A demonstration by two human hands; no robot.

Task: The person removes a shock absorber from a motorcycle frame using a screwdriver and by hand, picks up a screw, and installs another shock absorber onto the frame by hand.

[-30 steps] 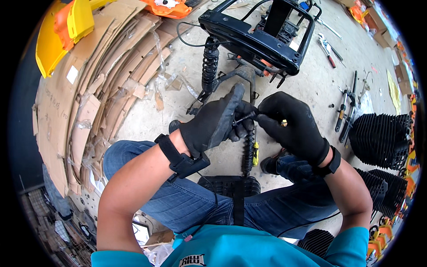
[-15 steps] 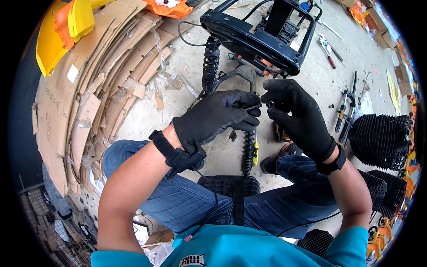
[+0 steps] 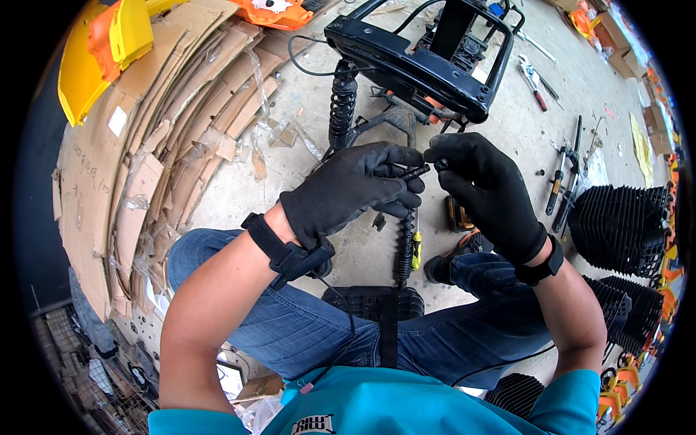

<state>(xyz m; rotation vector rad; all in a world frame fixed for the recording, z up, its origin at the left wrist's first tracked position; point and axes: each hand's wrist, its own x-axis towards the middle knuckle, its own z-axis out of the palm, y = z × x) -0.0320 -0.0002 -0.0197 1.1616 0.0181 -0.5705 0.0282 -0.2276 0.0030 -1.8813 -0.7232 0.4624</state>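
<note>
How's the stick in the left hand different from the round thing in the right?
The rod, in the left hand, looks long and thin; the round piece, in the right hand, looks like a ring. The rod shows its side; the round piece shows its end. Both are dark.

Right of the black frame (image 3: 384, 43), the floor (image 3: 500, 129) is leaving room to pass — up to a red-handled tool (image 3: 538, 94). Left of it, a cable (image 3: 319, 74) and a coil shock absorber (image 3: 342, 112) are standing in the way, a cardboard stack (image 3: 181, 94) walling off the space beyond. On its near side, the left hand (image 3: 348, 185) and right hand (image 3: 484, 194) are blocking the middle.
</note>
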